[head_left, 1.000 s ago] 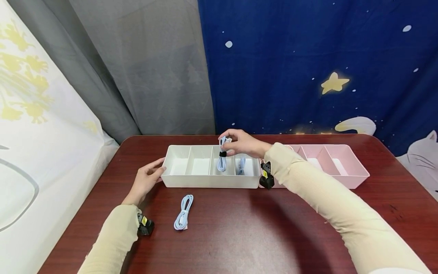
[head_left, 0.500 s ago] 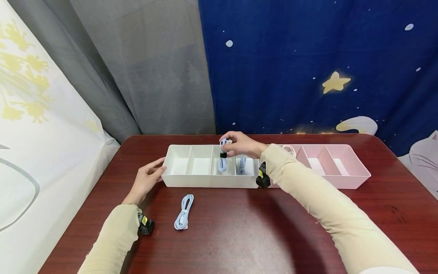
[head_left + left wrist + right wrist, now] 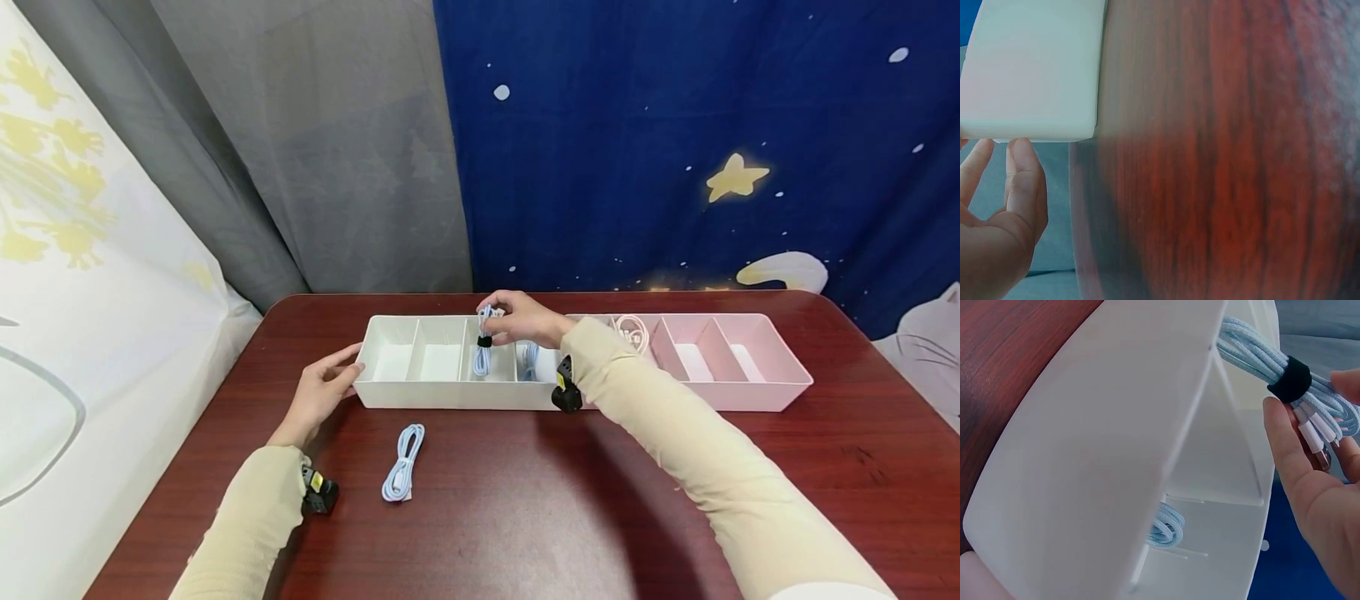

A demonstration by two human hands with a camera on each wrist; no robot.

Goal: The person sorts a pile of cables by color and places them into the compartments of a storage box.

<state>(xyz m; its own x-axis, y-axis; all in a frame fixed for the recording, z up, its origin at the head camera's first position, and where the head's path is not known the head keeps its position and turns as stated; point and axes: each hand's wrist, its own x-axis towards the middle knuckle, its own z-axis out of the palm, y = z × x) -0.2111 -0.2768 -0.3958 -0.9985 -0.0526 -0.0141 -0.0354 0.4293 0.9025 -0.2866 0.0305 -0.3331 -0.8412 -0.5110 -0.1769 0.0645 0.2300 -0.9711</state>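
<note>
My right hand [image 3: 528, 321] pinches a coiled light-blue charging cable [image 3: 482, 360], wrapped with a black strap. The cable hangs over the third compartment from the left of a white divided box [image 3: 457, 396]. In the right wrist view, the white and metal plugs of the held cable [image 3: 1254, 353] lie beside my fingers. Another blue coil [image 3: 530, 360] lies in the box's rightmost compartment. At the box's left end, my left hand [image 3: 318, 400] rests its fingertips against the wall; the left wrist view shows extended fingers [image 3: 1025, 181] touching it.
A pink divided box [image 3: 757, 397] adjoins the white one on the right, with a pale pink coiled cable [image 3: 633, 332] inside. One more light-blue cable [image 3: 402, 467] lies on the brown table [image 3: 480, 533] in front. Curtains [image 3: 360, 167] hang behind the table.
My right wrist and forearm have shifted a little left, and the held cable has moved slightly left too. More of the pink box's cable shows. The left hand stays put.
</note>
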